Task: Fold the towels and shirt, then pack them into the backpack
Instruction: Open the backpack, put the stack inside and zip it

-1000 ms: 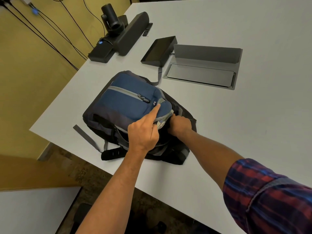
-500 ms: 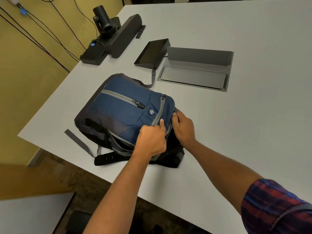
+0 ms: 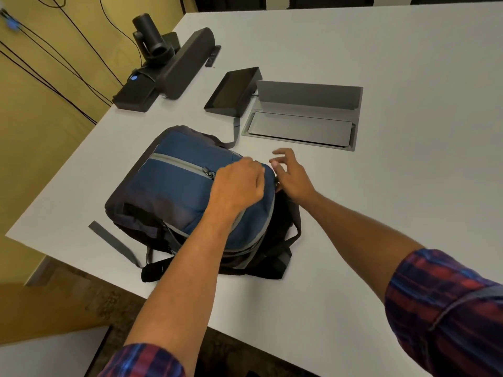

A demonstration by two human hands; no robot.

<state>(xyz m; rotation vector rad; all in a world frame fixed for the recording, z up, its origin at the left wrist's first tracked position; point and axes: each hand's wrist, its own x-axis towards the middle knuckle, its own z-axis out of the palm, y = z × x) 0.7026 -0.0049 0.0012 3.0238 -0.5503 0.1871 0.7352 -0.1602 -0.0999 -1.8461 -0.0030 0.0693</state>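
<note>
A blue and black backpack [image 3: 174,191] lies flat on the white table [image 3: 381,186], its front pocket zip facing up. My left hand [image 3: 236,186] rests on the pack's top right corner, fingers curled round the main zipper pull at the far edge; the pull itself is hidden under them. My right hand [image 3: 292,176] hovers just off the pack's right side with fingers spread and nothing in it. No towels or shirt show; the pack looks full and zipped along its near side.
A black video bar with a camera [image 3: 174,66] stands at the back left. A dark tablet [image 3: 234,91] and an open grey cable hatch [image 3: 304,118] lie behind the pack. A loose grey strap [image 3: 114,243] trails toward the table's near left edge.
My left hand has slid along the main zipper from the near side to the pack's far top corner. My right hand has let go of the pack's edge and opened.
</note>
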